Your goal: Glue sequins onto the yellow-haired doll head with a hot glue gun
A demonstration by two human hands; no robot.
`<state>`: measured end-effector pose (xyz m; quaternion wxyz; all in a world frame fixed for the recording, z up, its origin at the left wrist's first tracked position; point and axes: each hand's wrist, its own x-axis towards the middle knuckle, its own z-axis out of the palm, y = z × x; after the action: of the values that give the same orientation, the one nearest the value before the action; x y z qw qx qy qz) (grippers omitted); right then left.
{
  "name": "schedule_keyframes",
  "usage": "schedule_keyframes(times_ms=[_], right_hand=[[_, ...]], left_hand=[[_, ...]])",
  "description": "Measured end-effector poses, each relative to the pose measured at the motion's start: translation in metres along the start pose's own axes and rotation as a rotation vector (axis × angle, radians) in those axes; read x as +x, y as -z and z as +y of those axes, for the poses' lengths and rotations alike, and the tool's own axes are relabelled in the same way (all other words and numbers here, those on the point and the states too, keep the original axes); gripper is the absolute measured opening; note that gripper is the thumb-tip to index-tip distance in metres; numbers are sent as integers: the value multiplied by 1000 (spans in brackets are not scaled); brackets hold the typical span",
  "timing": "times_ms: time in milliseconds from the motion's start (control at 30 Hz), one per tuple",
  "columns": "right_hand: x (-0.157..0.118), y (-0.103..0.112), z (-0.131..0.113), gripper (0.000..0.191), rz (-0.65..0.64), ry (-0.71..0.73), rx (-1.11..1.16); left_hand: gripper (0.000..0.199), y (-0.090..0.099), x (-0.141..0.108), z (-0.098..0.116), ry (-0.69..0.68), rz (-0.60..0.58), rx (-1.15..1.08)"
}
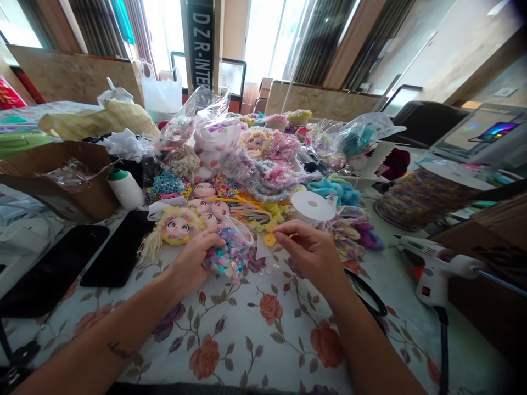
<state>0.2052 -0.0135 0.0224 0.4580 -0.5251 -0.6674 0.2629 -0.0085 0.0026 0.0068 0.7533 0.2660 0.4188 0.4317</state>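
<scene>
My left hand (pixel 197 255) is closed on the edge of a clear bag of beads (pixel 228 255) in blue, purple and pink, just above the flowered cloth. To its right, my right hand (pixel 310 249) makes a pinch, thumb against forefinger. Whatever sits between those fingertips is too small to make out. A small round yellow piece (pixel 269 239) lies right at the fingertips; whether they touch it I cannot tell. Beside my left hand is a doll face with yellow yarn around it (pixel 178 226). Several bare doll faces (pixel 219 209) lie just behind.
A white spool (pixel 313 205) and fluffy yarn (pixel 263 164) stand behind my hands. On the right are a glue gun (pixel 432 269) and a large yarn reel (pixel 420 195). Two dark phones (pixel 117 249), a thread cone (pixel 125 189) and a cardboard box (pixel 69 192) occupy the left.
</scene>
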Motion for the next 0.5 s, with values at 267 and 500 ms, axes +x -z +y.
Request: schedule_keyframes(times_ms=[267, 500], right_hand=[[-8, -7, -9, 19, -328, 162, 18], [-8, -13, -5, 7, -134, 185, 135]], left_hand=[[25, 0, -4, -6, 53, -215, 122], [14, -1, -9, -3, 160, -357, 43]])
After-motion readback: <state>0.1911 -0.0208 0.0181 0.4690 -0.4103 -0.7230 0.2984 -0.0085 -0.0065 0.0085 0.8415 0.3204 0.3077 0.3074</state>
